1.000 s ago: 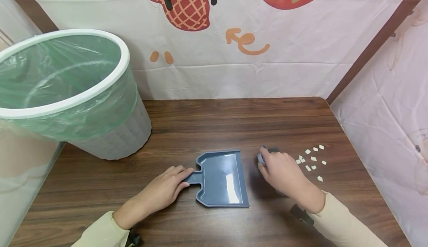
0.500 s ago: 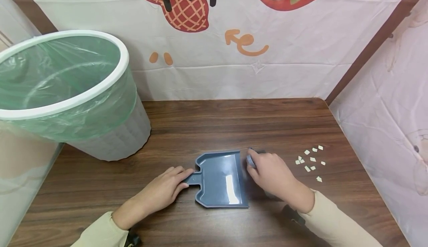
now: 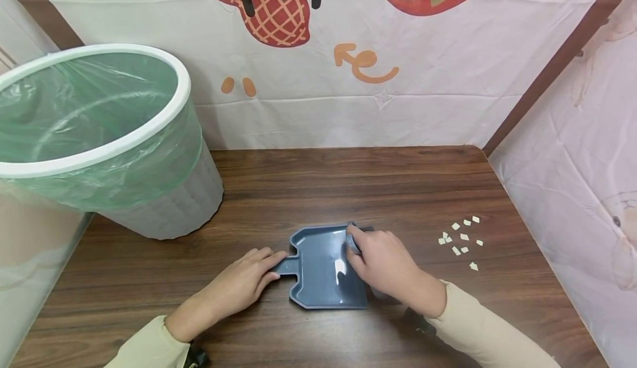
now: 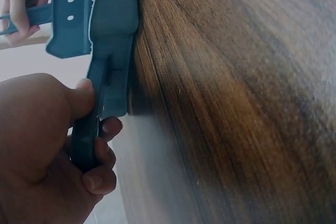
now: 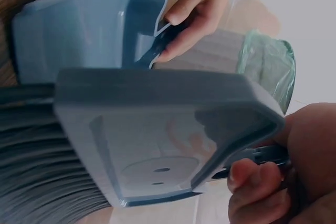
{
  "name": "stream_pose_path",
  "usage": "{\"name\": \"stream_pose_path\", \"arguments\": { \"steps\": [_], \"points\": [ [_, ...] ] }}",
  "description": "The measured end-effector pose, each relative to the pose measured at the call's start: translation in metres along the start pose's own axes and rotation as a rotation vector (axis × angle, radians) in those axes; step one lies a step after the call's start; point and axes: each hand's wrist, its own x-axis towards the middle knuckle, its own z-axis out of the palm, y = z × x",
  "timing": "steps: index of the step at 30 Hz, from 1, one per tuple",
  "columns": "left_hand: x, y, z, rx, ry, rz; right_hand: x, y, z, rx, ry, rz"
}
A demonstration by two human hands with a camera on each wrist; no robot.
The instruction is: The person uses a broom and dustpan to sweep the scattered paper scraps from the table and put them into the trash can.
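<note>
The dustpan (image 3: 318,274), to the right of the bin (image 3: 171,207), should be light, stiff and a bit slippery, best held by its handle (image 3: 287,267), where the left hand (image 3: 245,280) curls its fingers while the right hand (image 3: 390,263) grips the brush (image 5: 163,90) with its own.

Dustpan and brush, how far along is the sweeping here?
Ready: the dustpan is on the table, its handle held by the left hand; the bin is lined. In hand: the right hand holds the brush at the dustpan's open edge. Apparently left: the pale scraps lie on the table; I see none in the dustpan.
</note>
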Motion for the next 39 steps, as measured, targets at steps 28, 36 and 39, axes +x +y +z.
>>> {"name": "stream_pose_path", "arguments": {
  "steps": [28, 36, 39],
  "points": [
    [0.001, -0.001, 0.0, 0.005, 0.023, 0.0, 0.002, 0.0, -0.011, 0.316, 0.283, -0.125],
    [0.001, -0.001, 0.001, 0.0, 0.021, 0.004, 0.0, 0.011, -0.024, 0.338, 0.325, -0.082],
    [0.001, -0.001, 0.002, -0.001, 0.023, 0.004, -0.002, 0.017, -0.03, 0.324, 0.33, -0.05]
  ]
}}
